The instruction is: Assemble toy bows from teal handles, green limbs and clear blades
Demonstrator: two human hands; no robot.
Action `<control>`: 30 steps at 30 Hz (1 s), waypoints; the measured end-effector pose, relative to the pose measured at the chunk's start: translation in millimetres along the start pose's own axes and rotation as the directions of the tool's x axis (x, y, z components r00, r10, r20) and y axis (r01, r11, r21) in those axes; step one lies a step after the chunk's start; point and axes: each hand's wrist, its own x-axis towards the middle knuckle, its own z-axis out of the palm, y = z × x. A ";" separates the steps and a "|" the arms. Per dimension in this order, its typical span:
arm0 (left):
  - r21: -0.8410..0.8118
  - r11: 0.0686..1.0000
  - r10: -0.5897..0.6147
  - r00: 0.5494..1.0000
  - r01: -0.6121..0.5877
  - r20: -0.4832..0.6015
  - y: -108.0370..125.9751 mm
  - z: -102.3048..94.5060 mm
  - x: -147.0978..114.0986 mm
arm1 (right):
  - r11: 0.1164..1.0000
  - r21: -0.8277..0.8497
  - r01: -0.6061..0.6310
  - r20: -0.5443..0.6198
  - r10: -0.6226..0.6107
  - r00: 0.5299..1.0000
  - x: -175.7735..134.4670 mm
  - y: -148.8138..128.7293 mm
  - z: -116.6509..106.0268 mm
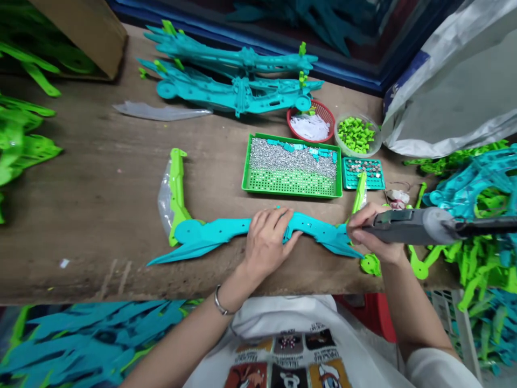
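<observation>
A teal plastic toy bow (218,230) lies across the front of the table, a lime green arm (176,188) standing off its left end and another green arm (359,194) at its right. My left hand (266,240) is closed over the bow's middle, fingers on the far side and thumb on the near side. In my right hand (375,237) is a grey electric screwdriver (407,225), held over the bow's right end. Its tip is hidden behind my fingers. Clear plastic film (165,199) sits beside the left green arm.
Behind the bow are a green tray (291,187) of small screws, a teal tray (377,183) of metal discs, a red basket (329,121) and a bowl (377,145) of green pieces. Assembled teal bows (194,89) stand farther back. Green and teal parts (476,172) heap up at right.
</observation>
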 end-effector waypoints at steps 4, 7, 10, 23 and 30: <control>-0.016 1.000 0.026 1.000 -0.025 0.016 3.5 -1.3 -2.2 | 0.984 0.061 0.170 -0.009 -0.170 0.985 21.5 -18.5 9.6; -0.010 0.999 0.043 0.999 -0.042 0.024 7.5 -2.6 -2.0 | 0.944 0.089 0.317 -0.185 -0.298 0.937 49.6 -14.2 26.1; 0.027 1.000 0.011 1.000 -0.011 0.003 9.3 -7.9 -2.9 | 0.953 0.065 0.296 -0.267 -0.269 0.925 76.1 7.9 38.4; 0.071 0.997 -0.045 0.997 0.040 0.063 -6.5 -17.3 -23.2 | 0.986 0.045 0.161 -0.253 -0.145 0.957 97.6 51.9 42.6; 0.079 0.997 -0.021 0.999 0.017 0.050 -7.5 -15.3 -23.1 | 0.980 0.054 0.191 -0.201 -0.177 0.963 97.0 49.3 41.4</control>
